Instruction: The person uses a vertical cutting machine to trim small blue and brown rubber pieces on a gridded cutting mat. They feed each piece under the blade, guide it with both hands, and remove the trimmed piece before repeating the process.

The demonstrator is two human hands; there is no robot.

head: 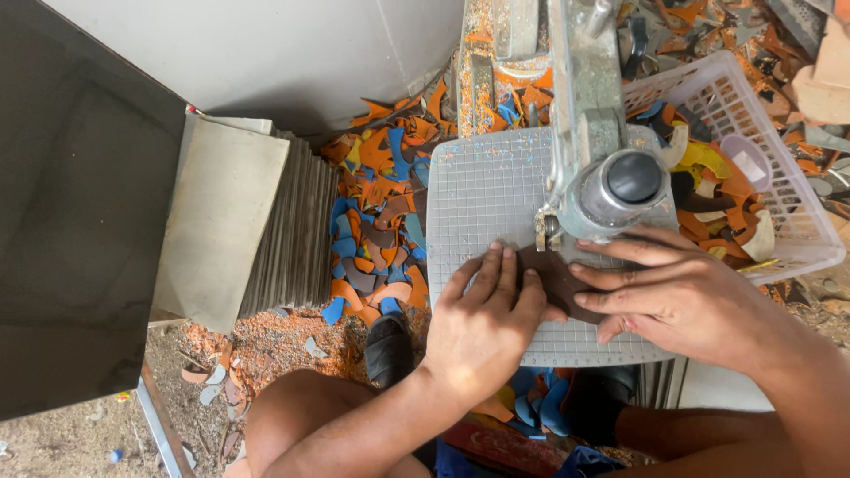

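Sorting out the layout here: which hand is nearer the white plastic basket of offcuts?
Right. The right hand lies on the dark piece just below the white plastic basket, close to its near rim. The left hand presses farther left on the gridded table.

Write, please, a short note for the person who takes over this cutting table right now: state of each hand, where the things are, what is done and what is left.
Left hand: flat, fingers together, pressing the dark brown piece on the white gridded table.
Right hand: flat, fingers spread over the same piece, just below the saw head.
Both hands hold the piece at the blade; no grip closed around it.
Done: many orange, blue and brown offcuts lie on the floor; more are in the white basket.
Left: the brown piece is at the blade; a stack of grey sheets stands to the left.
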